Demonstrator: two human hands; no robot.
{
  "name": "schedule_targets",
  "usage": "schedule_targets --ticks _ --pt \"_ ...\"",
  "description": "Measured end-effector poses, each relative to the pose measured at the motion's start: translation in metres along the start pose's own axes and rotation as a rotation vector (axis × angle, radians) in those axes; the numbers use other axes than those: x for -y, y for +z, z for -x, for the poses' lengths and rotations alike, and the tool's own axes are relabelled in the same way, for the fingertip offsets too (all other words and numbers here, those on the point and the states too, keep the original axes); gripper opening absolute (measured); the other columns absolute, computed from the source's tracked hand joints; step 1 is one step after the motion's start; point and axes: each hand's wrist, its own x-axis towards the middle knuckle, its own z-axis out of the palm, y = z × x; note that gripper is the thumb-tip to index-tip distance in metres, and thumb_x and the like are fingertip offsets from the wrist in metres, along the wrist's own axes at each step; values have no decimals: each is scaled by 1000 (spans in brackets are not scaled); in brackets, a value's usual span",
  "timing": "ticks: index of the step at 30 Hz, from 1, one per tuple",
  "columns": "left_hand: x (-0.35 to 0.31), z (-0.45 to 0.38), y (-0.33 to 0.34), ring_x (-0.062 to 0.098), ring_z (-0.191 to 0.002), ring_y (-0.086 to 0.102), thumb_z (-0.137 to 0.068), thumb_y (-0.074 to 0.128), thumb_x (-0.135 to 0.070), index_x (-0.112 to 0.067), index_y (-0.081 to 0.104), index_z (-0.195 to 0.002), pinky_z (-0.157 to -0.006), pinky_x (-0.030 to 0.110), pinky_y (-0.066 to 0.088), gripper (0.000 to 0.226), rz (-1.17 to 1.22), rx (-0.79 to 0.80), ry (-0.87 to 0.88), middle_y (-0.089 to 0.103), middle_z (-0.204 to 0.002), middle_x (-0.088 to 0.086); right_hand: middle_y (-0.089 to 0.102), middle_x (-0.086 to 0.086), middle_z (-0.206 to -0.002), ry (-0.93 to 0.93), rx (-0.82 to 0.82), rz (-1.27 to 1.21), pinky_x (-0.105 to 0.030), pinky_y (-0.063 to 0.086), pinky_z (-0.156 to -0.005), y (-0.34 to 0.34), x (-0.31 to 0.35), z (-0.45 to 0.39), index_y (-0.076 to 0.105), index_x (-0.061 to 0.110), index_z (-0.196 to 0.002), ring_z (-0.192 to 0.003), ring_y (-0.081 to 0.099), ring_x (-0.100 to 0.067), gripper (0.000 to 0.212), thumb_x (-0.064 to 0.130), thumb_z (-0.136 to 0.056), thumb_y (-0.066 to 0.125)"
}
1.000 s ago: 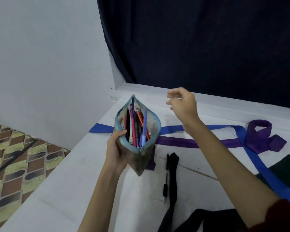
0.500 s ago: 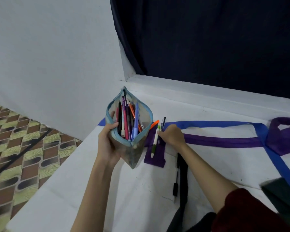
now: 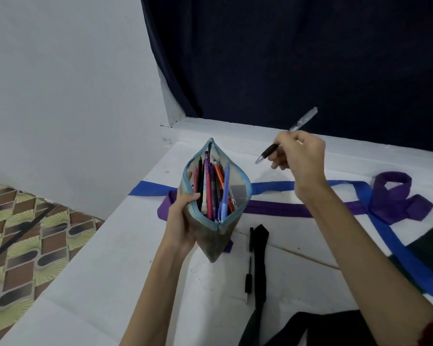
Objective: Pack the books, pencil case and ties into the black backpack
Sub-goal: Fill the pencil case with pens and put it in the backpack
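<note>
I have the pencil case [image 3: 216,208] upright in my left hand [image 3: 181,221], fingers curled round its near side with the thumb hooked over the blue zip rim, its mouth spread wide and a bundle of pens [image 3: 211,191] standing inside; it sits above the table [image 3: 125,258] close to the left edge, over the end of the purple tie [image 3: 280,210]. My right hand [image 3: 301,158] pinches a clear-barrelled pen [image 3: 289,134] with a dark grip, raised off to the right of the case, tip angled down and left toward the opening. As I judge it, the step in hand is dropping this pen in, so I would keep the left grip steady and the mouth wide, bring the tip over the free gap on the right side of the opening, and slide it in point-down alongside the others rather than onto their ends. A second black pen [image 3: 249,262] lies just beside the black tie [image 3: 260,260] nearer the front edge, and looks like the next one to collect. The blue tie [image 3: 375,216] runs across toward the right edge, crossing the purple one near its knot. Dark fabric at the front edge may be the black backpack [image 3: 323,328]; I cannot tell for sure. Zipping comes after, I expect.
</note>
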Motion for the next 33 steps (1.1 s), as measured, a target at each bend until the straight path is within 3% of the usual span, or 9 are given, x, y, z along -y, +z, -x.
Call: schedule_targets --ticks 5,10,13,16,19,23,26,29,33 --pt "16 3 25 27 -92 66 -58 69 -28 -17 54 -130 -70 38 56 74 -42 52 -24 61 -118 23 61 -5 -47 53 508 491 -15 38 -39 -5 19 36 64 -3 -64 -35 51 -8 19 6 -81 63" --pt "30 10 46 33 -104 63 -62 68 -25 -24 52 -130 -74 42 55 69 -146 118 60 61 -122 20 65 -6 -52 143 641 740 -21 40 -47 -18 12 48 68 0 -70 -39 48 -12 23 19 -83 65" --pt "39 16 61 36 -114 59 -63 69 -21 -22 52 -130 -92 49 51 69 -132 203 97 59 -126 18 62 1 -53 37 429 772 -19 39 -49 -35 14 52 69 6 -72 -46 50 -7 29 31 -87 64" --pt "50 23 73 29 -112 61 -60 73 -21 -25 51 -130 -86 40 54 74 -169 233 94 60 -124 12 59 4 -74 -78 69 888 -25 39 -55 -66 5 54 60 18 -95 -69 54 -11 32 49 -86 59" --pt "64 28 87 26 -110 61 -67 64 -11 -25 48 -130 -82 35 54 67 -153 302 66 60 -123 8 57 -2 -94 42 70 886 -28 38 -58 -95 -19 58 44 20 -109 -83 55 -21 43 47 -82 65" --pt "87 38 101 29 -113 58 -66 64 -15 -17 48 -131 -94 42 48 67 -210 343 41 59 -124 12 47 -3 -84 143 -98 402 -28 39 -58 -118 -36 69 38 18 -110 -79 52 -20 49 11 -77 74" --pt "95 42 103 29 -118 57 -70 63 -14 -17 43 -136 -100 45 46 69 -220 372 31 58 -128 12 53 -6 -87 268 -143 240 -28 41 -60 -128 -42 74 43 12 -107 -81 54 -19 41 18 -80 74" --pt "95 45 103 24 -115 60 -70 67 -13 -20 41 -138 -94 39 52 73 -227 362 20 59 -128 9 59 -7 -78 319 -11 216 -23 41 -53 -128 -46 80 59 7 -84 -71 56 -18 13 18 -89 63" --pt "95 52 99 25 -117 59 -73 71 -7 -33 36 -139 -94 41 51 79 -343 418 3 55 -132 9 54 -15 -59 220 -5 265 -24 34 -39 -124 -52 82 58 -5 -74 -42 48 -20 23 10 -92 59"
